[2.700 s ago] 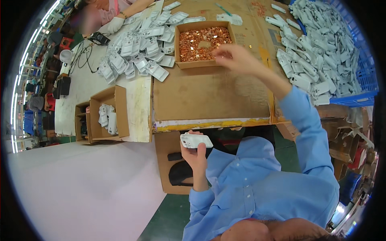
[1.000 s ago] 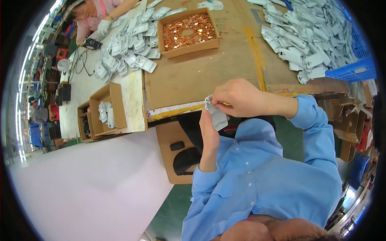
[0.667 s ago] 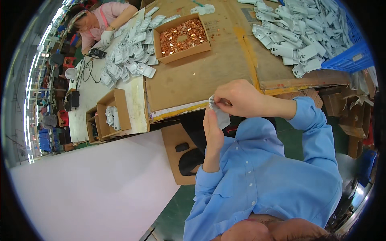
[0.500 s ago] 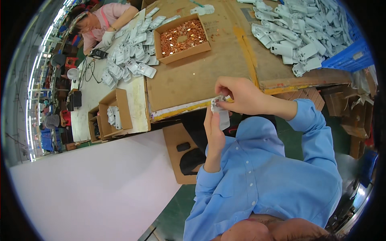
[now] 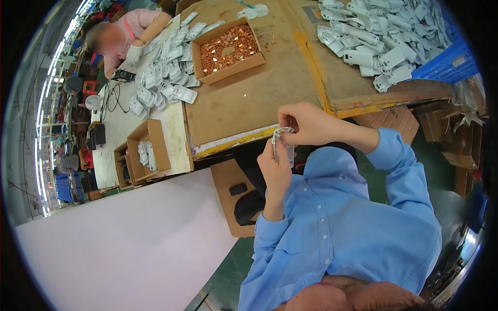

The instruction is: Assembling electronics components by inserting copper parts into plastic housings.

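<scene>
My left hand (image 5: pixel 275 172) is wrapped round a small flat white plastic housing (image 5: pixel 290 154), held upright in front of my chest just off the table's near edge. The fingers of my right hand (image 5: pixel 310 124) pinch at the upper end of that housing, where pale, uneven details show. Whether a small part sits between those fingertips is hidden. Beyond my hands, a cardboard box (image 5: pixel 233 70) of small copper-coloured parts stands on the table. White housings of a similar look lie in a heap (image 5: pixel 168 78) to its left and in a larger pile (image 5: pixel 376 41) at the far right.
The cardboard-covered table (image 5: pixel 249 106) has a yellow-taped edge near my hands. A blue crate (image 5: pixel 448 65) stands beside the right pile. At the left are an open carton (image 5: pixel 158 140) with white pieces and a white panel (image 5: pixel 119 233). A co-worker (image 5: pixel 116 39) sits at the far left.
The housing has tilted a little in my left hand, and less of its flat face shows. My right fingers stay at its upper end. The co-worker's head has shifted slightly.
</scene>
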`<state>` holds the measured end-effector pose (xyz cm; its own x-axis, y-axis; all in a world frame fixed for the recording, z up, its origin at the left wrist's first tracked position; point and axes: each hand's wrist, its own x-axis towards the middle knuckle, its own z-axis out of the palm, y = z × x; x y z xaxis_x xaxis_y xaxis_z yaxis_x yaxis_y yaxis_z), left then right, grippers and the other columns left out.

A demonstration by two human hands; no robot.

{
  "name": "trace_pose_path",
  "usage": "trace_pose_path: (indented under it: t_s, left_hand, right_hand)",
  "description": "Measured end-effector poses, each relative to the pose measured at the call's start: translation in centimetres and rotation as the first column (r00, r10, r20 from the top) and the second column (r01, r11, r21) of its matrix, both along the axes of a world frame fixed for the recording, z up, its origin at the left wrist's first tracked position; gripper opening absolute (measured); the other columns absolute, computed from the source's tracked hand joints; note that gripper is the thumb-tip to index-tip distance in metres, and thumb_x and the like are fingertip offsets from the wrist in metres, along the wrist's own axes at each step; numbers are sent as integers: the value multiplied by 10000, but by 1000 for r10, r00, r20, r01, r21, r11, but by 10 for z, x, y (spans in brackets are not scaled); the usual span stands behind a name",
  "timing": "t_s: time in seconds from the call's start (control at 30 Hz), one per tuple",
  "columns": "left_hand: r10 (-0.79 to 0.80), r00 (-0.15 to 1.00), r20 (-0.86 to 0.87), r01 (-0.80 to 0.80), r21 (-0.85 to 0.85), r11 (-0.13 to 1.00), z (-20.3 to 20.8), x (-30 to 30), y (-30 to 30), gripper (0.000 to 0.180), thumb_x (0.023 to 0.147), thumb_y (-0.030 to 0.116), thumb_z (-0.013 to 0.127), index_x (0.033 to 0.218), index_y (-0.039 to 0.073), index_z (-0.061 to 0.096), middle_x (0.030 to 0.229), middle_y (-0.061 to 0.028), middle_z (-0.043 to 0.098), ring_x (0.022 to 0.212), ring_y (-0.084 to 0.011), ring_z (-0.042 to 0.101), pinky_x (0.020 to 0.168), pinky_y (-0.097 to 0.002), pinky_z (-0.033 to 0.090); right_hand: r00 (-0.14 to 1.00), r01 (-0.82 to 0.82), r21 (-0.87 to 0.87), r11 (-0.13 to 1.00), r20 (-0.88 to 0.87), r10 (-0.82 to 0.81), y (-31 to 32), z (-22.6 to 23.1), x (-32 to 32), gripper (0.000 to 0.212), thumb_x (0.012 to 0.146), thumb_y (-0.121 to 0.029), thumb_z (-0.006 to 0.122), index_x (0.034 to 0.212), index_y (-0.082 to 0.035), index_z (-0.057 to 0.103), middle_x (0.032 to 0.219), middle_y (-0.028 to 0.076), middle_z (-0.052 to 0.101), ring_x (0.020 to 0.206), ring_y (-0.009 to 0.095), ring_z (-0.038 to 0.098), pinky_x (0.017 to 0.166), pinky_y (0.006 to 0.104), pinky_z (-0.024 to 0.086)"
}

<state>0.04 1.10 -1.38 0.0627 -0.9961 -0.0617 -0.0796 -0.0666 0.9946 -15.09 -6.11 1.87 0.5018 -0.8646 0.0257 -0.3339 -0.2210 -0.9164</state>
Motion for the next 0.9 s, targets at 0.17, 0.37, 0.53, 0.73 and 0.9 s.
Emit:
trace_pose_path:
  t_s: [0.17,0.37,0.53,0.73,0.9]
  left_hand:
    - [-71,994,81,73,-20,997,-2,8,1,289,997,208,449,1017,-27,616,785,-68,671,652,-93,618,582,-227,495]
    - [-107,976,191,116,-37,993,-9,10,-1,296,991,224,459,973,-16,630,739,-63,678,619,-92,623,553,-232,483]
    - [-43,999,-31,45,39,998,-15,9,1,227,969,164,490,919,-24,605,650,-60,615,568,-99,562,533,-257,441]
    - [-49,996,-68,50,24,998,-21,10,3,197,952,156,527,954,-17,621,674,-47,626,598,-76,564,549,-244,450]
    - [-55,998,-24,56,31,998,-18,14,6,191,952,143,525,994,-18,619,712,-55,649,615,-89,597,572,-242,475]
  right_hand:
    - [997,-49,13,999,-52,50,-5,-1,1,233,716,-148,696,746,-10,510,632,86,565,565,182,557,520,314,439]
    - [986,-55,97,994,-149,69,-5,-2,4,249,663,-179,702,726,-5,535,654,136,589,620,277,603,557,372,460]
    - [996,-34,10,999,-79,34,2,-9,5,202,727,-124,677,780,-10,519,612,102,574,557,200,587,515,327,446]
    - [987,-45,61,997,-153,54,2,3,8,204,697,-141,666,785,-9,538,684,143,616,657,308,622,578,399,468]
    - [979,-87,19,996,-185,89,1,1,10,213,707,-143,663,804,-8,530,689,153,615,668,336,612,584,415,460]
